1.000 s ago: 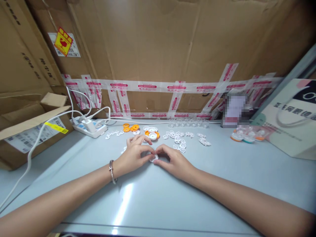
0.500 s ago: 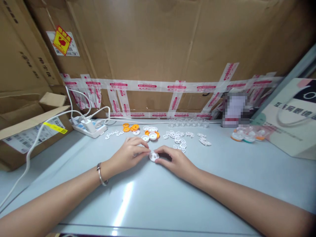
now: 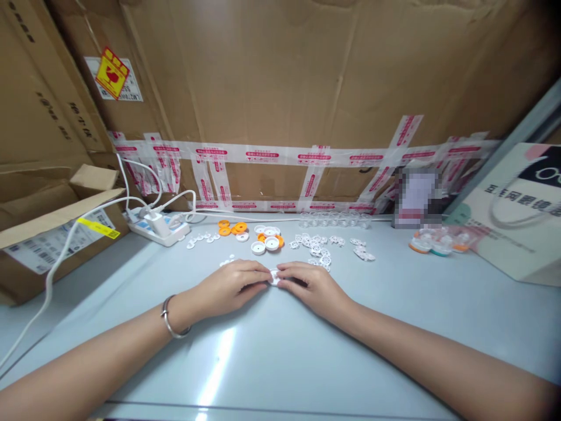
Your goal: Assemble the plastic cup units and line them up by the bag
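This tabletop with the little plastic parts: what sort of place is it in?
Perhaps a work corner in a workshop or storeroom: small white parts and orange discs lie grouped on a grey table, with a large taped cardboard box behind.

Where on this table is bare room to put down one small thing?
Bare table shows between the left forearm and right forearm, on the near side of the white disc, and between the right forearm and the clear-topped domes. Crowded: beyond the left hand and right hand, with orange discs, white cups and openwork pieces.
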Motion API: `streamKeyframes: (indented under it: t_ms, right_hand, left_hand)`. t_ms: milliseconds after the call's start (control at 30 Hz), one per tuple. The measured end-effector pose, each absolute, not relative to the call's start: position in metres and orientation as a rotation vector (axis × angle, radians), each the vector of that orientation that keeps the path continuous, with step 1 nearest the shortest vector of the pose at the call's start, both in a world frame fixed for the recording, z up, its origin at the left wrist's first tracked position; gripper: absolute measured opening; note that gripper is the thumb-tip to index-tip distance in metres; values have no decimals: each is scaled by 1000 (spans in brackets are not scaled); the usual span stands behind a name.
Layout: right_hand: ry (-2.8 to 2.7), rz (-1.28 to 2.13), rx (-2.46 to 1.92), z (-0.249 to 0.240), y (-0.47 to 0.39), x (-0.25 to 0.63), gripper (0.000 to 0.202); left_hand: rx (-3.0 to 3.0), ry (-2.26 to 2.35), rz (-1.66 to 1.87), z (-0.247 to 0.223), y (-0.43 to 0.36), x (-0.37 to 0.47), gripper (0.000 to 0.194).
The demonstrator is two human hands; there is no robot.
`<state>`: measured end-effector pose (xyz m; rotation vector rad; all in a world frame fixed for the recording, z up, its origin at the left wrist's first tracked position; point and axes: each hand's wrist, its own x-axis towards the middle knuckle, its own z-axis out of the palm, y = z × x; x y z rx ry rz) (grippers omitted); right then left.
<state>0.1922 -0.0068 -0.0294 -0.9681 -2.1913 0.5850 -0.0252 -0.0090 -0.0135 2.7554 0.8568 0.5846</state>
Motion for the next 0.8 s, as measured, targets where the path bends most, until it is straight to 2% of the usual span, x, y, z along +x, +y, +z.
streamKeyframes:
  t_ms: [367,800]
  right_hand:
    - [-2196,623,-927,-31,-7,194,21]
    - [-2291,456,-886,-33,-6,194,23]
  left_hand:
    - [2753,858,607,-15,-11,-24,33]
    - [2871,855,590,-18,-10,-26,36]
